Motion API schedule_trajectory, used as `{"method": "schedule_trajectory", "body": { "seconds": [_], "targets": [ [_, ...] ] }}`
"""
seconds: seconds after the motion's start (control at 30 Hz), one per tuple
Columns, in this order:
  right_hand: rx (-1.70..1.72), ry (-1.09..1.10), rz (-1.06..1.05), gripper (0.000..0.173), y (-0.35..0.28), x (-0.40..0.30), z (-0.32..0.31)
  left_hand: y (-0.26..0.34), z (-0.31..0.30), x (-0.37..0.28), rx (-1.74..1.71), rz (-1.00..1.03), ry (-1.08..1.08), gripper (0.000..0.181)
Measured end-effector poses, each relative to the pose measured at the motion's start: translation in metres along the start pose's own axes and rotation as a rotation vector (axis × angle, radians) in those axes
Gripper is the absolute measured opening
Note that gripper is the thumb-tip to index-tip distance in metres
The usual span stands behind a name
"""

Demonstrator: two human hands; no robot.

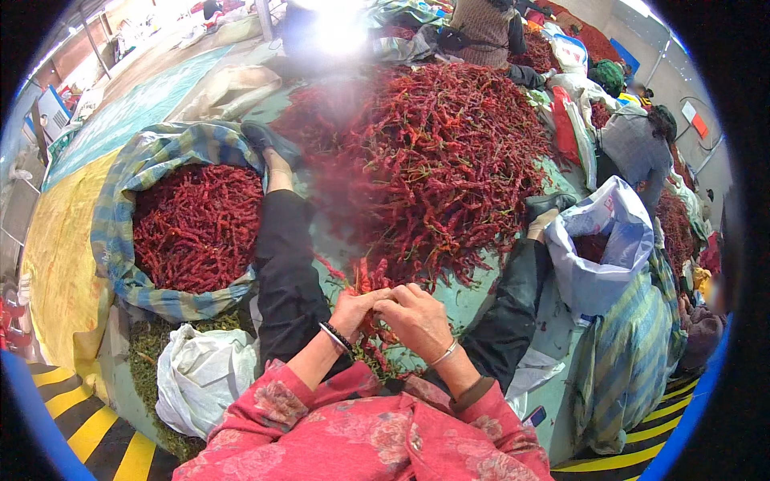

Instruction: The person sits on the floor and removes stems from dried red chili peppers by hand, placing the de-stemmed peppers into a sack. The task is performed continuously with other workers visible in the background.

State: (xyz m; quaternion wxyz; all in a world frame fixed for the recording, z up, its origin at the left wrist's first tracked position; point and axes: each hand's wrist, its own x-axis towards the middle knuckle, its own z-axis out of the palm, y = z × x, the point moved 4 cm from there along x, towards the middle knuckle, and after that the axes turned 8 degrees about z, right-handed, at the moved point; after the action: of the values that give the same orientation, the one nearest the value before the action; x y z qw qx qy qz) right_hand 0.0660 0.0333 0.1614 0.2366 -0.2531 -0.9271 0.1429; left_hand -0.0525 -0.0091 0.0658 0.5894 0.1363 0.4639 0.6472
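My left hand (pixel 355 311) is closed around a few dried red chili peppers (pixel 374 275), which stick out past its fingers. Its fingertips meet those of my right hand (pixel 416 321), which is curled with the thumb and fingers pinched together. Whatever lies between the right fingertips is too small to make out. Beyond both hands spreads a large heap of dried red chilies (pixel 445 162), many with pale stems. Loose chilies and stem bits (pixel 379 358) lie below my hands, between my legs.
A blue checked woven sack (pixel 114 240) full of chilies stands left, above a pile of green stems (pixel 144 367) and a white bag (pixel 207 376). On the right are a white sack (pixel 595 282), a checked sack (pixel 625 361) and a phone (pixel 534 416). Other people sit farther back.
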Motion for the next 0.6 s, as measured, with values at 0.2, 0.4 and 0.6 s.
{"method": "schedule_trajectory", "body": {
  "seconds": [0.2,0.4,0.6],
  "targets": [
    [-0.015,-0.092,-0.086,0.021,-0.002,-0.001,-0.004,0.000,0.000,0.000,0.090,0.039,-0.036,0.019],
    [-0.006,-0.019,-0.028,0.013,0.008,-0.004,0.006,-0.013,-0.004,0.002,0.096,-0.026,-0.019,0.014],
    [0.119,0.184,0.225,0.012,0.006,-0.010,0.016,-0.011,0.000,0.009,0.178,0.078,-0.041,0.012]
  ]
}}
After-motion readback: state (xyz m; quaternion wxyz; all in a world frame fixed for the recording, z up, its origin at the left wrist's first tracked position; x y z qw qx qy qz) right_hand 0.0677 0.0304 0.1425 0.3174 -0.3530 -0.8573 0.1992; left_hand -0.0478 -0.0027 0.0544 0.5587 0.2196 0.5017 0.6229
